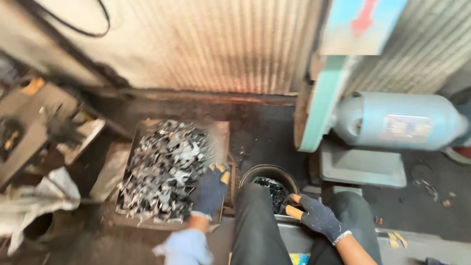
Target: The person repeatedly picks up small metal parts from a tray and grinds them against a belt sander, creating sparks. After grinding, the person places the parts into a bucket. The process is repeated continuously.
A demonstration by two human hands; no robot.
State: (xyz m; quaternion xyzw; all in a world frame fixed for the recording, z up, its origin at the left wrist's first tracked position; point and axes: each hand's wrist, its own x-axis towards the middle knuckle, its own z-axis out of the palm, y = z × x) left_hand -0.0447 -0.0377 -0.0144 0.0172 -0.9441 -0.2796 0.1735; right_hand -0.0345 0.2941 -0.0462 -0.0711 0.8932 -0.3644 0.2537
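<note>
Left hand (211, 190): dark knit glove with orange fingertips, light blue sleeve behind it; fingers curled down into the pile of metal scraps (164, 169), touching them at the pile's near right edge; whether a piece is actually gripped cannot be told

Right hand (316, 216): same kind of glove, resting on the near right rim of the round bucket (269, 172), fingers bent over the edge; nothing seen in its grasp

Metal scraps: grey, shiny, tangled offcuts heaped in a shallow rectangular tray (221, 130) on the dark floor

Round bucket: just right of the tray, holding dark small pieces (272, 189)

Black trouser leg (255, 225): near side of the tray, between the two hands

Motor housing (400, 120): pale blue cylinder, well right of the tray, beside a green upright frame (321, 103)

Corrugated sheet wall (211, 44): behind the tray
</note>
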